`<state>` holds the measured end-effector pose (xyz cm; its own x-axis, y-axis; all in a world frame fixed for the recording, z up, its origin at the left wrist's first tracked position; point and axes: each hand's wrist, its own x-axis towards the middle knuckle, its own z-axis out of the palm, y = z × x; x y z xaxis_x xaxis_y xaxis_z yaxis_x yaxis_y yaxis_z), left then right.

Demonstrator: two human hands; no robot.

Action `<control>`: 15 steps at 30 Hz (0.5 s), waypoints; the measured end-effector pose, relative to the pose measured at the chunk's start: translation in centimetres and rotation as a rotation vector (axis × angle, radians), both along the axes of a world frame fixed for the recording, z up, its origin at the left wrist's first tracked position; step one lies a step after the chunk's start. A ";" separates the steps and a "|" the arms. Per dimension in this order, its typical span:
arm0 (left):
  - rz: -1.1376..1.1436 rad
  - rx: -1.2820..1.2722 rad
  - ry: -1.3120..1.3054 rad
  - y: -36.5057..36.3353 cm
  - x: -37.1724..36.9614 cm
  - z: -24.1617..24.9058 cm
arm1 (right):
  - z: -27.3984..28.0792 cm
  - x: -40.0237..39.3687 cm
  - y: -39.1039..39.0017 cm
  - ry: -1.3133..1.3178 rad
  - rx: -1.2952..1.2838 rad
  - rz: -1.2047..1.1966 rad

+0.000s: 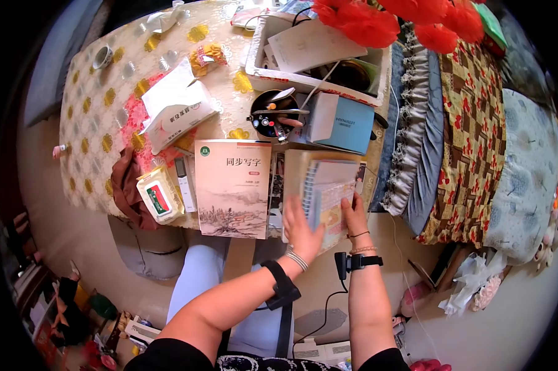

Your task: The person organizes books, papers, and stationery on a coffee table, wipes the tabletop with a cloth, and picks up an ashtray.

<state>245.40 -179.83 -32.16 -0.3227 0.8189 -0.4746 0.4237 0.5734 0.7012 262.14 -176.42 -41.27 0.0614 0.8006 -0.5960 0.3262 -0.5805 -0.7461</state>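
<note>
A stack of notebooks [334,185], with a spiral-bound one on top, lies at the table's front edge. My left hand [302,229] touches the stack's left side, its fingers spread and slightly blurred. At the stack's lower right, my right hand [355,216] rests against the edge with thumb and fingers apart. Left of the stack lies a workbook [233,188] with a landscape drawing on its cover. Behind the stack are a blue box [340,122] and a round pen holder [265,127] filled with pens.
A white bin [378,89] with papers stands at the back. Tissues [181,117], a wipes pack [159,196], a brown cloth [128,185], a snack bag [207,59] and a cup [102,57] are on the left. Red flowers [436,28] hang at the upper right.
</note>
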 end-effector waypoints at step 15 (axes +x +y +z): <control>-0.026 0.047 -0.090 -0.7 -2.2 -4.7 | 1.5 -1.3 0.7 -0.127 -0.022 0.013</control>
